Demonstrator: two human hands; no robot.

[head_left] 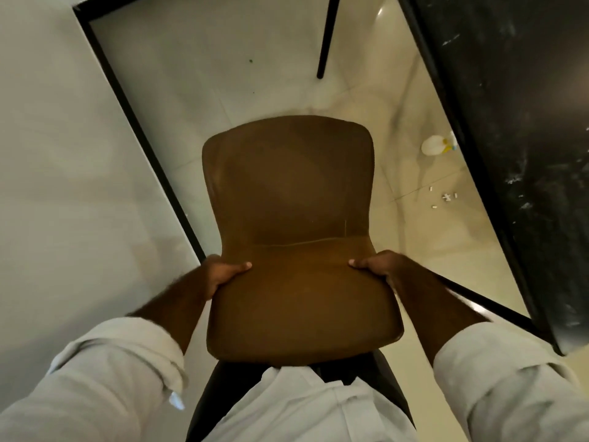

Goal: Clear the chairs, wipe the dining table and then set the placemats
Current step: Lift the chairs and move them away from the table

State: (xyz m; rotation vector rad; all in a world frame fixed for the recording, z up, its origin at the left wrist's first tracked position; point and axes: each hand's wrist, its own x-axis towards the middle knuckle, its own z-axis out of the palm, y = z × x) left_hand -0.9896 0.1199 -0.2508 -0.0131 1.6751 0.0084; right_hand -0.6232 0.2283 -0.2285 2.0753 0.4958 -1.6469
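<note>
A brown padded chair (288, 199) fills the middle of the view, seen from above, its seat stretching away from me and its backrest against my body. My left hand (220, 274) grips the chair's left edge where seat meets backrest, thumb on top. My right hand (381, 266) grips the right edge at the same height, thumb on the padding. The chair's legs are hidden beneath it. A black marbled table top (522, 129) runs along the right side.
A white wall panel with a black frame (134, 122) stands on the left. A thin black furniture leg (326, 39) stands on the pale tiled floor ahead. A white spray bottle (438, 145) and small white scraps (444, 197) lie on the floor near the table.
</note>
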